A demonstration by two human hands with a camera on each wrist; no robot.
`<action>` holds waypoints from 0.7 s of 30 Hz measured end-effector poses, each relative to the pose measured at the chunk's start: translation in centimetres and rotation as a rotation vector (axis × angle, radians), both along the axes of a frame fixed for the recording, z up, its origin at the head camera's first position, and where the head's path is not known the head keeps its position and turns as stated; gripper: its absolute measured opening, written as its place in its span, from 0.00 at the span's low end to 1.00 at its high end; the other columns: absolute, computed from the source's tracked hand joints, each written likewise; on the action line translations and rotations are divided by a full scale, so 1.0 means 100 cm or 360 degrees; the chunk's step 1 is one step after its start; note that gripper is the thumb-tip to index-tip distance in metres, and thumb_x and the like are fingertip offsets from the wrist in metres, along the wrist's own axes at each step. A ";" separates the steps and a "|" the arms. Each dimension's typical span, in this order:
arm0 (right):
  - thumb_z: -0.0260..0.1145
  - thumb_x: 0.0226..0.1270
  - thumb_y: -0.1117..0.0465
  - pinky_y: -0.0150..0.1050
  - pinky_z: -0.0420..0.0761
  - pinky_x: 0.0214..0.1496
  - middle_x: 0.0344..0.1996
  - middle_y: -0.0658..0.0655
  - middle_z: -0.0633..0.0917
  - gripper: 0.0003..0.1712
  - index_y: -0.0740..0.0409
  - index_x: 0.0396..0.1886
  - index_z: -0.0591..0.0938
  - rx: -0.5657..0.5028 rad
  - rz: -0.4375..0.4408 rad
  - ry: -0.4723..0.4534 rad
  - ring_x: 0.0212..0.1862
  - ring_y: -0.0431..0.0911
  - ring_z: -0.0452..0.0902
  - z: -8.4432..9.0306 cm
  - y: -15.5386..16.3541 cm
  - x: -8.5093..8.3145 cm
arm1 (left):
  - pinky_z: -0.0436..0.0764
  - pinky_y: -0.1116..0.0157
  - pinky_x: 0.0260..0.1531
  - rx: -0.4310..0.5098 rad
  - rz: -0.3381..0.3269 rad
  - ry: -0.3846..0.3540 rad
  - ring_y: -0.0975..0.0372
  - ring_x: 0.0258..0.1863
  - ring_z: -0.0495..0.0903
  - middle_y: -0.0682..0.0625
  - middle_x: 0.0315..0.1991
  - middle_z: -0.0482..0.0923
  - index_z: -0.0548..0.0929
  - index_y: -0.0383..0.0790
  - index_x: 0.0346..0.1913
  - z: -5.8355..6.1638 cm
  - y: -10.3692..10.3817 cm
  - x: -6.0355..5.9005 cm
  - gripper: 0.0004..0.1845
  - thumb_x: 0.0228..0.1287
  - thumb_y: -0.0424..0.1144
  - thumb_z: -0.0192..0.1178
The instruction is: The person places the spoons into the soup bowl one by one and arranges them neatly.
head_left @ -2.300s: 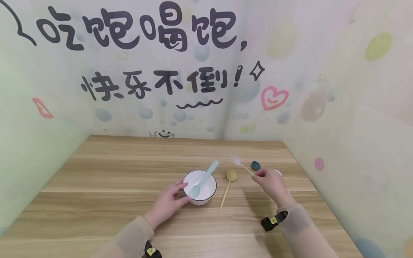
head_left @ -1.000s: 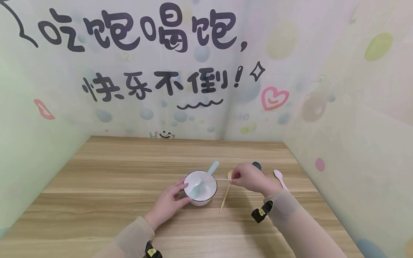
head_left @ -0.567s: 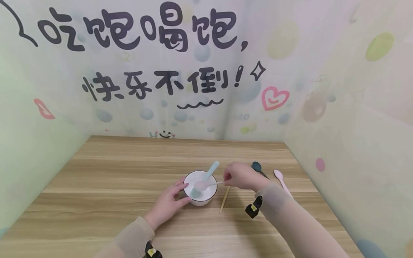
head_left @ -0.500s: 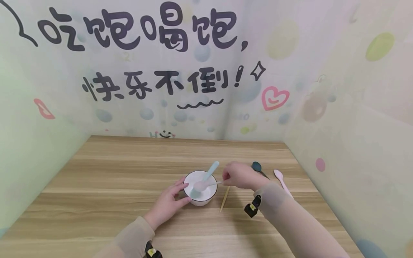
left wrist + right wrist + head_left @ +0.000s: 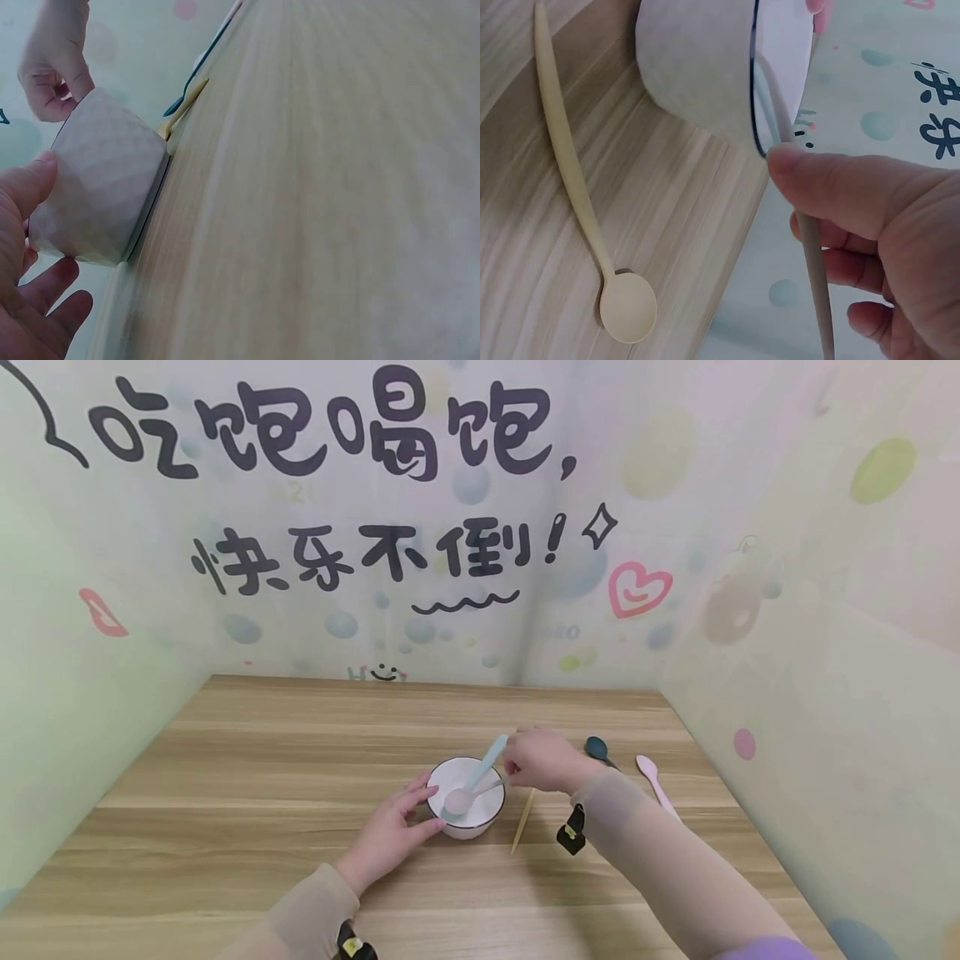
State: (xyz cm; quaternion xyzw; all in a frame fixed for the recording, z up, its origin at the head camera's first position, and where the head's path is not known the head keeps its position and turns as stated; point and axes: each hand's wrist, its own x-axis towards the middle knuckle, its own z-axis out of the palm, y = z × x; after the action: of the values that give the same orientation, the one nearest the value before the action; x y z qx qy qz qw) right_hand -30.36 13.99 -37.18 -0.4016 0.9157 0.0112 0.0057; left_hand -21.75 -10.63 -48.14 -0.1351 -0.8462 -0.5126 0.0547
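A white bowl (image 5: 480, 814) with a dark rim stands on the wooden table (image 5: 262, 777). My left hand (image 5: 418, 806) grips the bowl's left side, thumb near and fingers far; in the left wrist view the thumb (image 5: 26, 187) presses the bowl (image 5: 101, 187). My right hand (image 5: 517, 767) pinches the handle of a pale spoon (image 5: 457, 799), whose head lies inside the bowl. In the right wrist view the thumb (image 5: 840, 187) presses that handle (image 5: 810, 255) at the bowl's rim (image 5: 754, 112). A light blue spoon (image 5: 491, 752) leans in the bowl too.
A yellow spoon (image 5: 522, 822) lies right of the bowl, its head hidden under my right hand; it shows whole in the right wrist view as yellow spoon (image 5: 570, 187). A dark blue spoon (image 5: 597, 747) and a pink spoon (image 5: 652, 777) lie farther right. Decorated walls (image 5: 787, 652) enclose the table.
My right hand carried the pale spoon left from the table's right side and lowered its head into the bowl. The left hand and bowl stayed put.
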 end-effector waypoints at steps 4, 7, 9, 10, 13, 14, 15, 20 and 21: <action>0.72 0.56 0.60 0.37 0.67 0.37 0.22 0.42 0.72 0.11 0.47 0.20 0.79 0.0013 0.0071 0.0080 0.32 0.42 0.66 -0.001 0.000 -0.002 | 0.73 0.49 0.59 0.0005 -0.0005 -0.0005 0.48 0.67 0.65 0.43 0.70 0.64 0.78 0.33 0.60 0.001 0.000 0.000 0.28 0.56 0.39 0.70; 0.74 0.55 0.58 0.36 0.66 0.36 0.22 0.41 0.73 0.12 0.46 0.18 0.78 0.0035 0.0154 0.0159 0.32 0.42 0.67 -0.003 -0.001 -0.004 | 0.74 0.49 0.58 0.0000 -0.0009 0.0002 0.48 0.67 0.65 0.43 0.70 0.64 0.77 0.32 0.60 0.000 0.001 -0.001 0.28 0.57 0.40 0.70; 0.75 0.53 0.57 0.36 0.66 0.37 0.22 0.41 0.73 0.14 0.46 0.17 0.77 0.0061 0.0218 0.0224 0.33 0.42 0.67 -0.004 -0.002 -0.005 | 0.74 0.49 0.58 -0.0010 -0.0009 0.0008 0.48 0.67 0.65 0.42 0.70 0.64 0.77 0.32 0.60 0.000 0.001 -0.001 0.28 0.57 0.40 0.70; 0.75 0.51 0.57 0.36 0.67 0.37 0.22 0.41 0.74 0.14 0.46 0.17 0.77 0.0075 0.0248 0.0256 0.33 0.42 0.67 -0.005 -0.002 -0.005 | 0.74 0.49 0.58 -0.0015 -0.0009 0.0009 0.48 0.67 0.65 0.43 0.70 0.64 0.77 0.33 0.60 0.000 0.001 -0.001 0.28 0.57 0.40 0.70; 0.76 0.49 0.56 0.36 0.67 0.36 0.22 0.41 0.74 0.14 0.46 0.16 0.76 0.0107 0.0330 0.0359 0.33 0.42 0.67 -0.006 -0.003 -0.006 | 0.74 0.49 0.59 -0.0024 -0.0005 0.0010 0.48 0.67 0.65 0.43 0.70 0.64 0.78 0.33 0.60 0.000 0.001 -0.001 0.28 0.57 0.41 0.70; 0.75 0.49 0.56 0.35 0.68 0.36 0.22 0.41 0.74 0.14 0.46 0.17 0.76 0.0120 0.0354 0.0395 0.33 0.41 0.68 -0.006 -0.004 -0.007 | 0.74 0.50 0.59 -0.0025 -0.0003 0.0010 0.49 0.67 0.65 0.43 0.70 0.64 0.78 0.33 0.60 0.000 0.001 -0.001 0.28 0.57 0.41 0.70; 0.75 0.49 0.56 0.35 0.68 0.36 0.23 0.41 0.75 0.13 0.46 0.17 0.77 0.0133 0.0374 0.0432 0.33 0.41 0.68 -0.007 -0.005 -0.007 | 0.73 0.50 0.59 -0.0023 -0.0002 0.0007 0.49 0.67 0.65 0.43 0.70 0.64 0.78 0.34 0.60 0.000 0.001 -0.001 0.28 0.57 0.41 0.70; 0.74 0.49 0.53 0.35 0.71 0.36 0.26 0.42 0.78 0.11 0.45 0.19 0.78 0.0233 0.0437 0.0581 0.33 0.41 0.69 -0.008 -0.010 -0.008 | 0.72 0.49 0.60 -0.0012 -0.0003 -0.0009 0.49 0.67 0.65 0.43 0.70 0.64 0.78 0.34 0.60 0.000 0.001 -0.001 0.27 0.58 0.40 0.70; 0.74 0.49 0.53 0.35 0.71 0.37 0.27 0.42 0.79 0.10 0.45 0.20 0.79 0.0245 0.0439 0.0593 0.33 0.41 0.69 -0.009 -0.011 -0.008 | 0.72 0.49 0.60 -0.0011 -0.0004 -0.0011 0.49 0.67 0.65 0.43 0.70 0.64 0.78 0.34 0.60 0.000 0.001 -0.001 0.27 0.58 0.40 0.70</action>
State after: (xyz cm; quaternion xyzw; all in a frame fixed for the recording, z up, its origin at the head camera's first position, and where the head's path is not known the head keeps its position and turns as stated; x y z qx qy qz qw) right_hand -31.20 12.92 -38.03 -0.5122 0.8340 0.1554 -0.1343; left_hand -21.85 -10.50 -48.17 -0.1345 -0.8480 -0.5101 0.0505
